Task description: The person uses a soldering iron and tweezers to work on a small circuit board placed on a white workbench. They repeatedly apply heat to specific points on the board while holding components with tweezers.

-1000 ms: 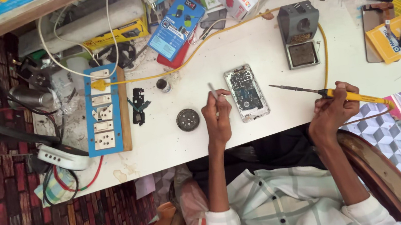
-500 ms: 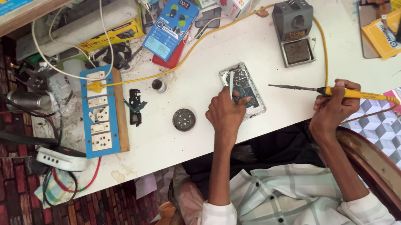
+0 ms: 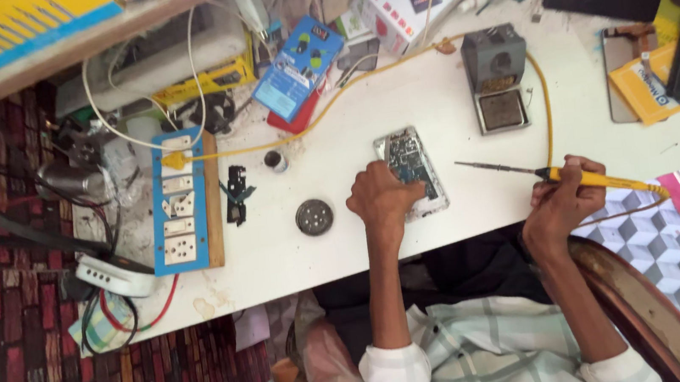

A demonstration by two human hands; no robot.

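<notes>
Head view: left hand (image 3: 382,201) pressed on opened phone (image 3: 413,172), right hand (image 3: 559,202) gripping soldering iron (image 3: 564,176) near table edge (image 3: 300,285).

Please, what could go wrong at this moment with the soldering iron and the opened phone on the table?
The soldering iron in the right hand points its tip toward the left hand, which rests on the opened phone; a slip might burn the fingers. The iron's yellow cord crosses the cluttered table and could snag. Only that hand steadies the phone, so it may shift.
</notes>
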